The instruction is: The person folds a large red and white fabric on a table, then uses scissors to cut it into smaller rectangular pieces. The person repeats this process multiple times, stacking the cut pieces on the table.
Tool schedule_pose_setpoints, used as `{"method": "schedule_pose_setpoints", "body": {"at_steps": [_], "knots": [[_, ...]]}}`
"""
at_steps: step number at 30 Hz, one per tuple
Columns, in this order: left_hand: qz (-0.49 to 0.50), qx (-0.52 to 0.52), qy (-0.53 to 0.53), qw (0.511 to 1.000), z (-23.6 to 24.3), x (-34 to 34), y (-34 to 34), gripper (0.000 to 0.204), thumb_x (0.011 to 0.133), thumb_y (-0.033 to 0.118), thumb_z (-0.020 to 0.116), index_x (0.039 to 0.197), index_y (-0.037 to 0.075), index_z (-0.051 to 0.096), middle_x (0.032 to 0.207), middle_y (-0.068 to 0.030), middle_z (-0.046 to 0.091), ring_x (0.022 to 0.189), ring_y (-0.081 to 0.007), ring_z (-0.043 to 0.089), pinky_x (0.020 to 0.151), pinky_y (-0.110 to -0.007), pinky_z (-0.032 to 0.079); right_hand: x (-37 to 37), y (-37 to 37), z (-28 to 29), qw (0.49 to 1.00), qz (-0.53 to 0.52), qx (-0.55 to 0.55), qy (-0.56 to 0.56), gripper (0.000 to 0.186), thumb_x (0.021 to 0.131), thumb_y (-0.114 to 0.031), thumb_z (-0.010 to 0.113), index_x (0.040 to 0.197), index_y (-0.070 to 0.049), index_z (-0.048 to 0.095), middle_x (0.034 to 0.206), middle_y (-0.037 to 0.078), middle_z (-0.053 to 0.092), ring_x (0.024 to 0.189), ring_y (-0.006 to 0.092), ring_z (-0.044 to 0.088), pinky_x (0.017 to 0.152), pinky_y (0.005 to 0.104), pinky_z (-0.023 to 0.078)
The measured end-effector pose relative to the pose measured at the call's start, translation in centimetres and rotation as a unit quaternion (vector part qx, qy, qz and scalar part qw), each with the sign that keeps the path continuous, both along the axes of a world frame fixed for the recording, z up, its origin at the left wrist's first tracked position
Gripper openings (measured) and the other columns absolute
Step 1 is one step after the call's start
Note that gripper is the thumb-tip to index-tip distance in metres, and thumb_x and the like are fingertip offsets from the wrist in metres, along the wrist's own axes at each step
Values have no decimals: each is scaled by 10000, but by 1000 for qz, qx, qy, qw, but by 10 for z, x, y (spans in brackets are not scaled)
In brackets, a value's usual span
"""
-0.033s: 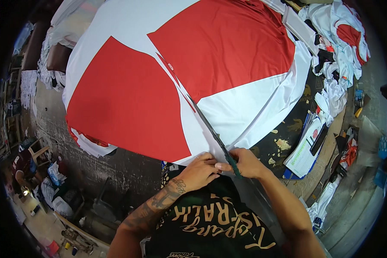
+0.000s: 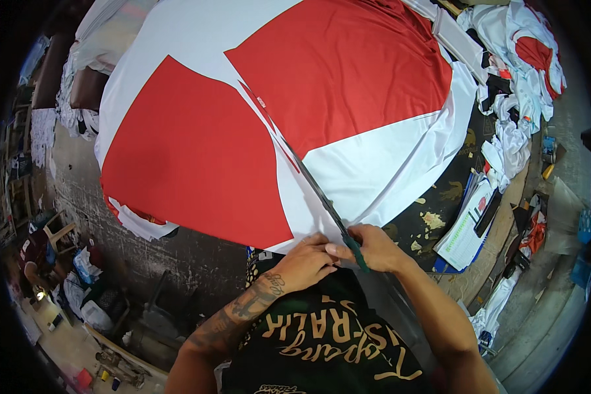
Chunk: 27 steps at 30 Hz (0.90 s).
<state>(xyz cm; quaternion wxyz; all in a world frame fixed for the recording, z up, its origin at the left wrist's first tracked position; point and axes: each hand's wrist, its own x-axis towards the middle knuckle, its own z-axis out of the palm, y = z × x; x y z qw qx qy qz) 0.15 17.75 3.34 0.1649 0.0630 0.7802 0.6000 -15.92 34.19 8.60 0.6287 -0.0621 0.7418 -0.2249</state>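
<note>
A large red and white cloth [image 2: 184, 151] lies spread over the dark surface in front of me, with smooth red panels and a white band between them. At its near edge my left hand [image 2: 310, 259] has its fingers curled in and closed on the cloth. My right hand [image 2: 377, 249] meets it from the right, thumb and fingers pinched at the same edge, the thumb almost touching the left fingers. A long, narrow dark strip [image 2: 328, 207], greenish at its lower end, runs slantwise over the cloth and across my right hand, partly hiding the fingertips.
On the right stand leaning papers with a blue folder [image 2: 463, 236], beside crumpled white and red cloths [image 2: 532, 52]. Pale scraps [image 2: 432, 220] lie on the dark table top. At the lower left is a person [image 2: 36, 253] near a wooden chair [image 2: 60, 230].
</note>
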Motion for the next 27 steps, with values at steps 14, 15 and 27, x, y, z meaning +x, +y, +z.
{"method": "schedule_pose_setpoints", "body": {"at_steps": [14, 15, 27], "knots": [[-131, 201, -152, 959, -26, -55, -42, 298, 1035, 217, 666, 1201, -30, 677, 1091, -185, 756, 1095, -327, 732, 978, -445, 556, -63, -118, -15, 996, 72, 16, 54, 651, 804, -631, 894, 779, -14, 687, 661, 49, 604, 656, 171, 619, 603, 352, 472], [-151, 181, -175, 956, -28, -60, -44, 298, 1036, 215, 665, 1211, -26, 673, 1084, -182, 760, 1084, -321, 737, 976, -443, 557, -67, -126, -17, 996, 46, -20, 75, 658, 799, -636, 895, 778, -13, 685, 650, 48, 594, 655, 172, 619, 606, 352, 474], [-316, 293, -318, 845, -77, -104, -37, 435, 1094, 431, 591, 1265, 37, 656, 1063, -75, 816, 1031, -192, 723, 903, -368, 539, -109, -212, -8, 999, 28, 15, 32, 734, 726, -732, 893, 701, -45, 637, 654, 76, 576, 648, 216, 581, 639, 383, 479]]}}
